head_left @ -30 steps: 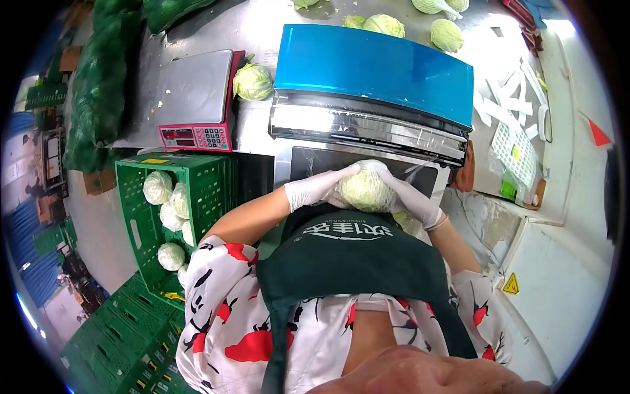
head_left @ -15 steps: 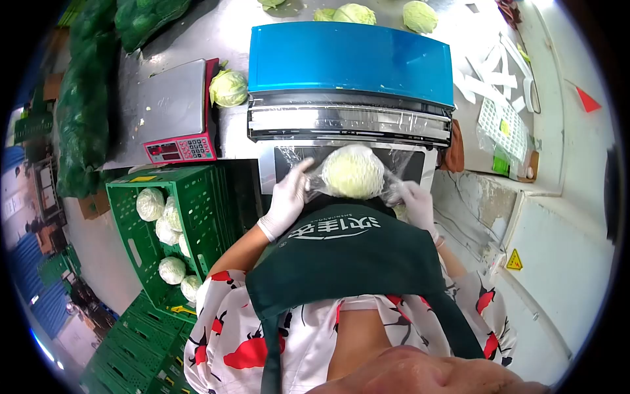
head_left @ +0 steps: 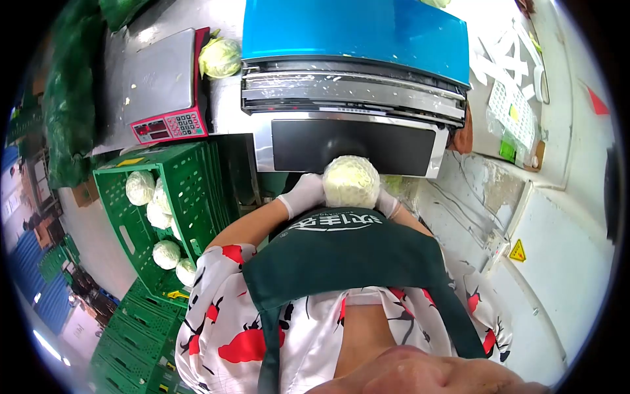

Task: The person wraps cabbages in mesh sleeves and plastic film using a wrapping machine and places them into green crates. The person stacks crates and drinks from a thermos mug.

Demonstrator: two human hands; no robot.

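Observation:
A round pale-green cabbage (head_left: 351, 181), its surface shiny with clear plastic film, is held close to my apron, at the front edge of the wrapping machine. My left hand (head_left: 306, 194), in a white glove, grips it from the left side. From the right, my gloved right hand (head_left: 388, 204) holds the same cabbage, mostly hidden behind it. The fingertips of both hands are tucked out of sight under the cabbage. Just beyond lies the dark flat plate (head_left: 354, 144) of the film wrapping machine, with a blue cover (head_left: 354, 29) and metal rollers behind it.
To the left, a green crate (head_left: 125, 220) contains several wrapped cabbages, above more stacked green crates (head_left: 131, 341). A red scale (head_left: 161, 82) and a loose cabbage (head_left: 221, 58) sit on the metal table. White strips (head_left: 505, 59) and a white perforated tray (head_left: 512, 115) lie at right.
Both hands drew the cabbage toward my body and closed in around it. Film that stretched between the hands and rollers now lies against the cabbage, and the dark plate is uncovered. The view shifted.

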